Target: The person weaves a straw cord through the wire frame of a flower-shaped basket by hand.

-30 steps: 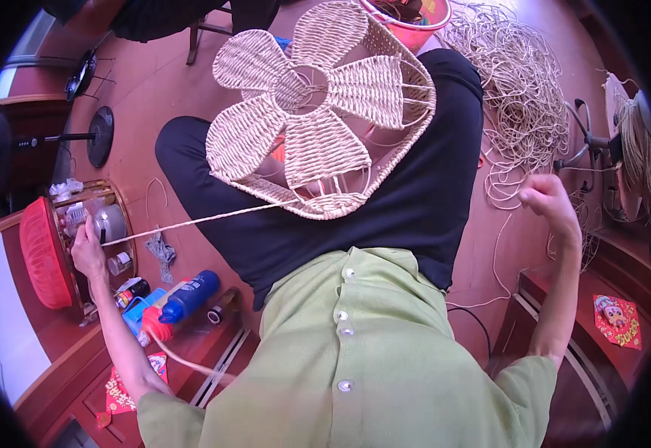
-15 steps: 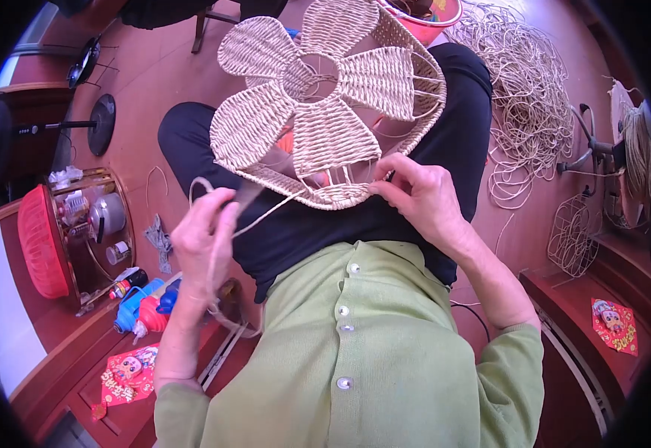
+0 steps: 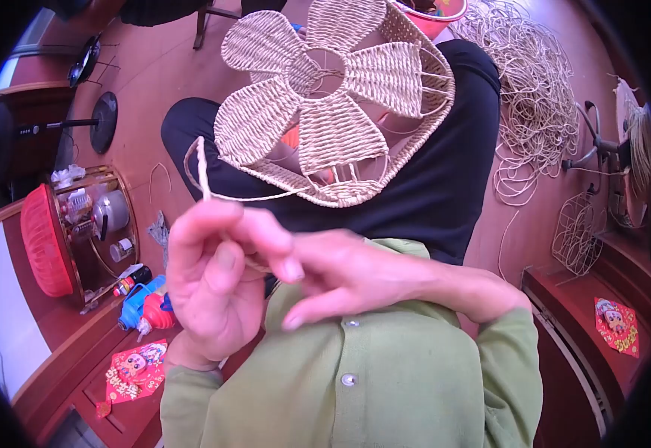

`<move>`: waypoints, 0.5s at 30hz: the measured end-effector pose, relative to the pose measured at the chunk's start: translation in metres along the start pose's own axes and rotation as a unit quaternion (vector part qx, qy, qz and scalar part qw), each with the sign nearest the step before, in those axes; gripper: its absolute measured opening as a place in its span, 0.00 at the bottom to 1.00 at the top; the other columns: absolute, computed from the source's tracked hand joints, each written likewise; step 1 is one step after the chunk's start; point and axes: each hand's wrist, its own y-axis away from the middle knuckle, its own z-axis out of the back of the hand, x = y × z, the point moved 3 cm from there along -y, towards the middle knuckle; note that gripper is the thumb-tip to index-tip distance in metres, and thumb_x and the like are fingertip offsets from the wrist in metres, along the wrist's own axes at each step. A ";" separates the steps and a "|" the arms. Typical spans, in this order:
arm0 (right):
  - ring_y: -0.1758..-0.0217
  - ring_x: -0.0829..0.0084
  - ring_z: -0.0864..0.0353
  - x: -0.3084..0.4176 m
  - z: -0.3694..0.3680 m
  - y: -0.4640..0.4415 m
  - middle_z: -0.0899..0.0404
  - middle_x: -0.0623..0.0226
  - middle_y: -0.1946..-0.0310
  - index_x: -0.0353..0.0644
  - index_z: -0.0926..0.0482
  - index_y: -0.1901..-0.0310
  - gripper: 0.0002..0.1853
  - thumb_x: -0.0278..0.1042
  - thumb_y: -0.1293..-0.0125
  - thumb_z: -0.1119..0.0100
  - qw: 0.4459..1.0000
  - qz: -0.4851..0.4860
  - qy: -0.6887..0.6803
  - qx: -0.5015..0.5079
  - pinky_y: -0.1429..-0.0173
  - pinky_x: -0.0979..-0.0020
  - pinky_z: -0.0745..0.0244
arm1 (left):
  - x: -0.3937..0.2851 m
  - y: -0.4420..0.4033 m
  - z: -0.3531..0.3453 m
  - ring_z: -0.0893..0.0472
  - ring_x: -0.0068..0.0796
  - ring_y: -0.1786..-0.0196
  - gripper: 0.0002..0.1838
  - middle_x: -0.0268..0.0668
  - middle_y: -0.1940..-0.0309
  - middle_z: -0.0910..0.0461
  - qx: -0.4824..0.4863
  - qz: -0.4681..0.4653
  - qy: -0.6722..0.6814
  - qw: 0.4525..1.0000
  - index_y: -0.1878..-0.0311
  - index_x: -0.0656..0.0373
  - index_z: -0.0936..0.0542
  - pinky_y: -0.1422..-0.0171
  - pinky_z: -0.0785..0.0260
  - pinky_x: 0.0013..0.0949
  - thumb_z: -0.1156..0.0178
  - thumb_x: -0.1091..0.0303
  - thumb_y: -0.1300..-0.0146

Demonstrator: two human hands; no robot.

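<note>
A woven straw-coloured basket [image 3: 424, 133] with a flower-shaped face of broad petals [image 3: 340, 138] rests across my lap. From its near rim a strand of cord [image 3: 254, 198] runs left, then loops up and down into my left hand [image 3: 217, 280]. The fingers of that hand are curled around the cord, palm toward me. My right hand [image 3: 352, 272] is beside the left fingertips, slightly blurred, its thumb and fingers apart with nothing visible between them. Bare upright ribs show between the lowest petal and the rim.
A large heap of loose cord [image 3: 531, 97] lies on the floor at right, near a wire frame [image 3: 575, 231]. A red bucket [image 3: 434, 22] stands behind the basket. At left are a red plastic cover [image 3: 42, 239], a rack of jars, bottles [image 3: 142, 306] and a round black stand [image 3: 104, 123].
My right hand has left the basket rim and come across to my left hand, opening its fingers. My left hand has moved nearer me, keeping the cord. The basket has shifted slightly right.
</note>
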 end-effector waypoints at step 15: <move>0.59 0.71 0.16 -0.029 0.036 0.027 0.21 0.64 0.63 0.38 0.12 0.54 0.08 0.26 0.34 0.28 0.956 0.028 0.204 -0.210 0.55 0.68 0.19 | 0.057 0.001 0.017 0.20 0.41 0.31 0.22 0.49 0.32 0.22 0.135 0.047 -0.333 0.932 0.29 0.63 0.22 0.29 0.28 0.39 0.43 0.73 0.24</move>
